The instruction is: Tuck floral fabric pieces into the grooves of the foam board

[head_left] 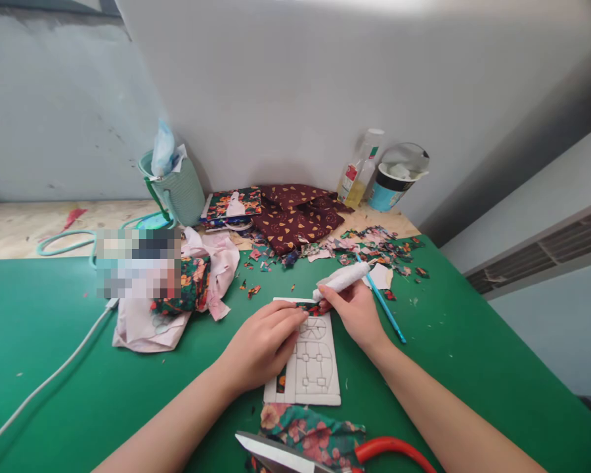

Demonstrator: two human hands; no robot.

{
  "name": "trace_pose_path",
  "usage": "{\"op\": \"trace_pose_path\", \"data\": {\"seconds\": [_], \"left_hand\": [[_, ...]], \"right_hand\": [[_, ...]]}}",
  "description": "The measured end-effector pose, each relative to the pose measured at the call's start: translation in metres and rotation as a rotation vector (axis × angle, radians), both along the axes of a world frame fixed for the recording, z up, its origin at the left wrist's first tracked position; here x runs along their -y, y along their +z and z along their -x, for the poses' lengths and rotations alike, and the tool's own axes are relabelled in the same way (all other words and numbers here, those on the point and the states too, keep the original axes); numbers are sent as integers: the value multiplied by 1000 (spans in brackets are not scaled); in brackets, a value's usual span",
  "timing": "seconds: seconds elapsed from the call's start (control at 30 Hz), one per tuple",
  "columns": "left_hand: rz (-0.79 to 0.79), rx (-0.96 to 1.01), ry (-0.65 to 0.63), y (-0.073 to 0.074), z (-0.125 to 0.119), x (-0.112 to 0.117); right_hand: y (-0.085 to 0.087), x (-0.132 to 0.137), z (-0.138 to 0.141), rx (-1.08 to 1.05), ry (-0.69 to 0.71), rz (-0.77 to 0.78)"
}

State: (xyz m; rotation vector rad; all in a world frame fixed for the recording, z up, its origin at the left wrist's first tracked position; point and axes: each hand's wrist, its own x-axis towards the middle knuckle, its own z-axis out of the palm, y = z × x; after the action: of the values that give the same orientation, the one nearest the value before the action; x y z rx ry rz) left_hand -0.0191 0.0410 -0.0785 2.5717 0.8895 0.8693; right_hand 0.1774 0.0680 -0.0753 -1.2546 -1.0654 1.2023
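Note:
A white board [320, 394] with grooved line patterns lies on the green tabletop, with a dark floral cloth piece [282, 382] set in its lower left. My left hand [263, 345] rests across the board's left side, its fingers lying flat and the tips on a floral cloth strip [308, 307] at the top. In my right hand [357, 312] is a thick white stick-shaped tool [343, 281], gripped between thumb and fingers. Its lower end is against the strip, and a thin tip shows at its upper end. Floral cloth [315, 427] and red-handled scissors [394, 445] lie nearest me.
Cloth scraps [369, 243] are scattered at the back right by a blue pencil-like stick [384, 305]. Behind stand a bottle [362, 171], a paper cup [391, 189] and a green bin [184, 190]. Brown cloth [298, 217] lies between. Crumpled cloth [152, 328] and a white cable [54, 378] are left.

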Motion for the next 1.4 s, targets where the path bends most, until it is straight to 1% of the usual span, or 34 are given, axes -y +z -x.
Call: {"op": "trace_pose_path", "data": {"seconds": [0.17, 0.37, 0.73, 0.97, 1.1, 1.27, 1.4], "left_hand": [[-89, -109, -30, 2, -2, 1], [-136, -116, -11, 4, -6, 2], [-150, -100, 12, 1, -9, 6], [-206, -53, 10, 2, -9, 6], [-234, -75, 13, 2, -9, 7], [-224, -131, 9, 2, -8, 8], [-218, -135, 6, 2, -8, 7]], "right_hand": [[-1, 2, -1, 30, 8, 2], [0, 1, 0, 39, 12, 3], [-4, 3, -2, 74, -40, -19], [3, 3, 1, 106, -44, -32], [5, 4, 2, 106, -58, -41], [2, 4, 1, 149, -35, -43], [1, 4, 0, 176, -25, -52]]}}
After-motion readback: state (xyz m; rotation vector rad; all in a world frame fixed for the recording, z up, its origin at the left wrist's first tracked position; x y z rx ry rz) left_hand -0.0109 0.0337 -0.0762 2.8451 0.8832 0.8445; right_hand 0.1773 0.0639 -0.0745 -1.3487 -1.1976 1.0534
